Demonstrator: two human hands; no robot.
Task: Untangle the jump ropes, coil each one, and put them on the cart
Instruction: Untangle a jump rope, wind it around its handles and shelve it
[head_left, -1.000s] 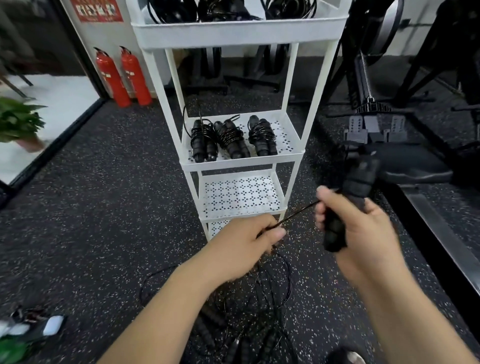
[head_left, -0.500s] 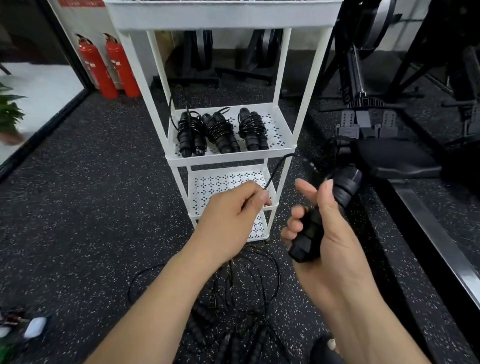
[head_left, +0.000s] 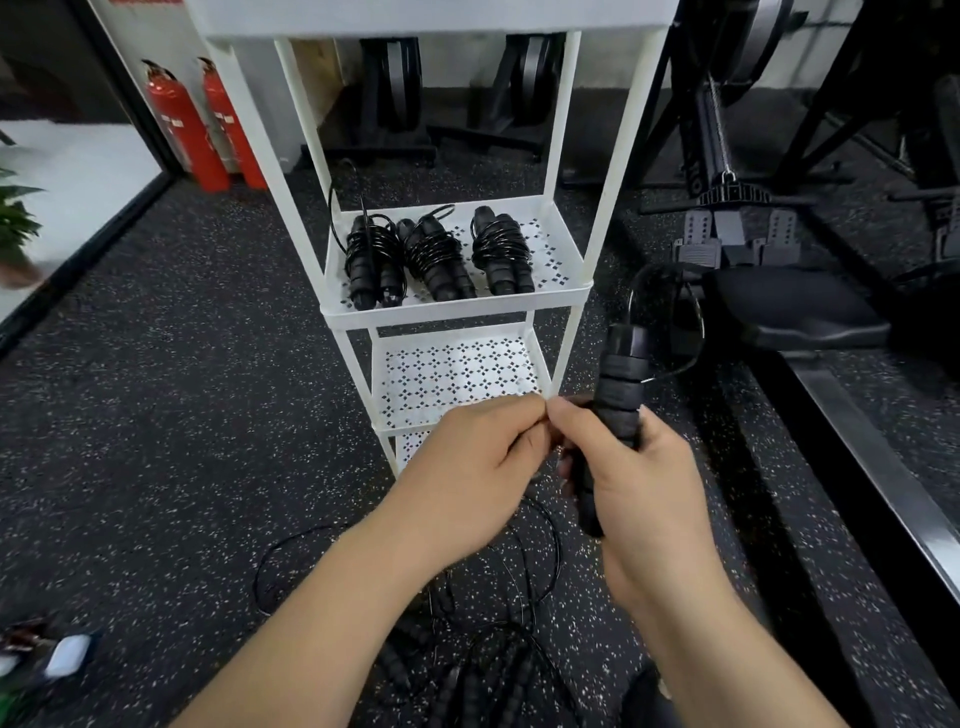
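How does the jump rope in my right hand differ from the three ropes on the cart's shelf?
The held rope stands nearly upright in the right hand; the shelf ropes lie flat on the cart. The held rope's cord arcs loose in an open loop; the shelf ropes' cords are wound tight around their handles. Both have paired black handles and thin black cord.

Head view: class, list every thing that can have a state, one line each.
left hand: pinches cord
right hand: grips handles
handles: paired, upright, held
cord: looped, not yet coiled
three ropes on cart shelf: coiled, side by side
floor ropes: tangled
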